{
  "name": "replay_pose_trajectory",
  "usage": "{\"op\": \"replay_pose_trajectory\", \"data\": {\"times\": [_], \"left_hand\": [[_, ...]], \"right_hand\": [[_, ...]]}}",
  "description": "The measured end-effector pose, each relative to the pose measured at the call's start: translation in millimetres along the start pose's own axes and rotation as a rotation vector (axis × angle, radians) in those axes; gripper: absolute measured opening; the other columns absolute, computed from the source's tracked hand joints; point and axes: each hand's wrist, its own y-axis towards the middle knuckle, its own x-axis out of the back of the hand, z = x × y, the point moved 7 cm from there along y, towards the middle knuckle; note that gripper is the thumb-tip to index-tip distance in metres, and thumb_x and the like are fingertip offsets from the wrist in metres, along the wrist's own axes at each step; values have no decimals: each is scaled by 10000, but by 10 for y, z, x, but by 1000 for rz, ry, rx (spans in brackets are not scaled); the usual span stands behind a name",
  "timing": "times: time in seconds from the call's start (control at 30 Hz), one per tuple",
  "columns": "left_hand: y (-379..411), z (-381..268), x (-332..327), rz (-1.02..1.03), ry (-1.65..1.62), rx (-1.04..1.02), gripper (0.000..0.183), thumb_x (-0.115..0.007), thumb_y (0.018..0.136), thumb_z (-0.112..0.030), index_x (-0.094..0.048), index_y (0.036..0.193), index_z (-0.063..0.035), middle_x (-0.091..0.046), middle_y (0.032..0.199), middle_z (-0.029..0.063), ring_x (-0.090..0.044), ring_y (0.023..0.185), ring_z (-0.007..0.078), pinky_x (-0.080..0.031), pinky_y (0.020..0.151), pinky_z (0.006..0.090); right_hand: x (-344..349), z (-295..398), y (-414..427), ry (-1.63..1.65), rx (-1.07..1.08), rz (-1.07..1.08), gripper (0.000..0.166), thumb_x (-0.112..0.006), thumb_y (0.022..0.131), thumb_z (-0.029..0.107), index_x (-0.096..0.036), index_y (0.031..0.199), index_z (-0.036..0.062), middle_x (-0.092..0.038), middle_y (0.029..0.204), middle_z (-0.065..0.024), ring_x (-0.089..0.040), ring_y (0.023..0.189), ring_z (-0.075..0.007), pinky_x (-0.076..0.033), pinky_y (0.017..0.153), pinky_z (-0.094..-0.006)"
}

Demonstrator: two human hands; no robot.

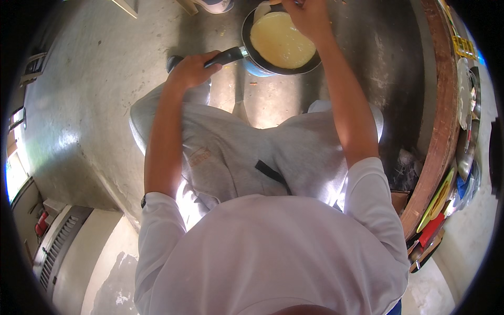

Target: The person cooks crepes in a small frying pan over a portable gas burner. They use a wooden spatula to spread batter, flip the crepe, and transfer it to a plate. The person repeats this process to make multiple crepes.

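Observation:
My left hand [193,70] grips the black handle of a frying pan [254,59] at the top of the head view. A round, pale yellow pancake-like sheet of food [281,41] lies in the pan, its surface glossy in places. My right hand [309,19] is over the pan's far right side, fingers closed around a thin handle. That handle seems to belong to a pale spatula [261,11], whose blade rests at the pan's far left rim. The fingertips are partly cut off by the picture's edge. Below the pan, part of a blue round object [258,70] shows.
A concrete floor [106,59] surrounds the pan. Along the right runs a brown wooden ledge [441,130] with a yellow-green plate [435,201], a metal utensil and plastic bags. A shoe [216,4] and parts of furniture legs stand beyond the pan. A louvred panel [59,244] is at lower left.

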Motion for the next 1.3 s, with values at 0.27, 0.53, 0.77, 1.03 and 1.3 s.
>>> {"op": "replay_pose_trajectory", "data": {"times": [0.27, 0.53, 0.77, 1.03, 1.3], "left_hand": [[-19, -30, 8, -17, -18, -23, 483, -582, 919, -447, -534, 1371, -283, -690, 889, 166, -672, 880, 318, -492, 856, 416], [-42, -82, 37, 12, 10, -15, 496, -545, 907, -454, -530, 1361, -253, -695, 1006, 167, -642, 987, 375, -486, 880, 449], [13, 5, -12, -48, 6, -34, 505, -596, 914, -442, -529, 1381, -262, -680, 823, 143, -670, 830, 288, -494, 825, 400], [22, 13, -26, -25, -5, -24, 489, -587, 922, -436, -527, 1377, -267, -696, 986, 170, -661, 963, 324, -482, 894, 408], [-24, -62, 14, 23, -34, -25, 485, -549, 910, -435, -543, 1353, -239, -684, 1051, 189, -634, 1022, 371, -473, 907, 438]], "right_hand": [[12, -140, 73, 196, -62, -36, 105, -526, 851, -128, -523, 879, -27, -594, 985, -123, -647, 903, -205, -544, 788, -306], [-254, -157, 77, 347, -70, 141, 165, -526, 859, -123, -503, 968, -1, -576, 960, -96, -633, 907, -180, -534, 808, -301], [-345, 93, 54, 377, -147, 385, 160, -528, 850, -107, -511, 933, 29, -564, 922, -77, -628, 927, -183, -522, 821, -324], [-466, 227, -33, 465, -126, 542, 198, -545, 812, -104, -418, 782, 46, -512, 866, -74, -613, 903, -208, -498, 792, -329], [-473, 323, -123, 366, -121, 652, 240, -544, 790, -98, -358, 749, 48, -499, 844, -78, -601, 875, -202, -503, 769, -323]]}}
